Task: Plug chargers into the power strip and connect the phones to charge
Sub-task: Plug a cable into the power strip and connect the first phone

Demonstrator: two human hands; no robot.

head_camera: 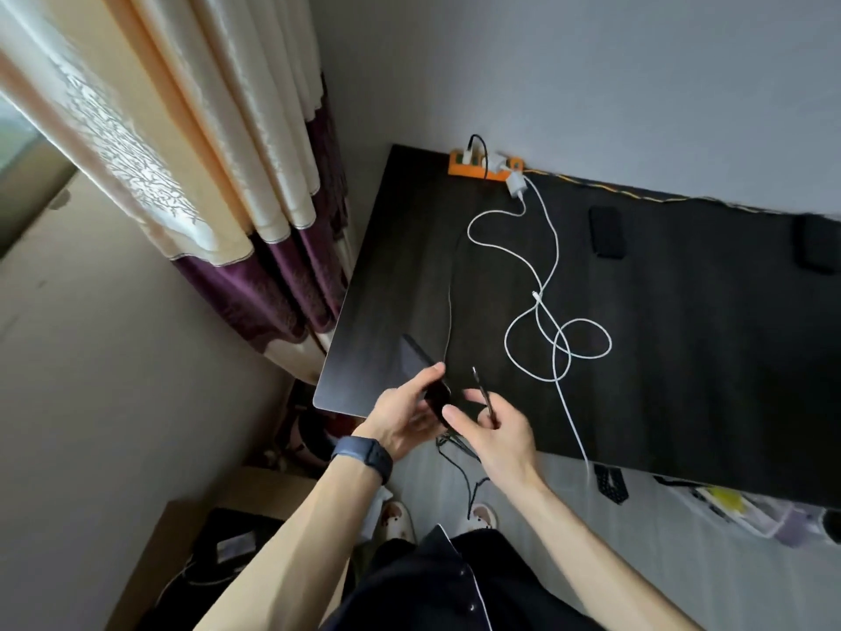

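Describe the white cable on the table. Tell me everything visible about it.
The white cable is thin, round and flexible, with a plastic-looking sheath. It starts at a white adapter next to the orange power strip at the far edge of the dark table. It winds loosely across the top and crosses itself in loops mid-table, and one strand runs off the near edge. A small white connector lies among the loops. Neither the left hand nor the right hand touches it.
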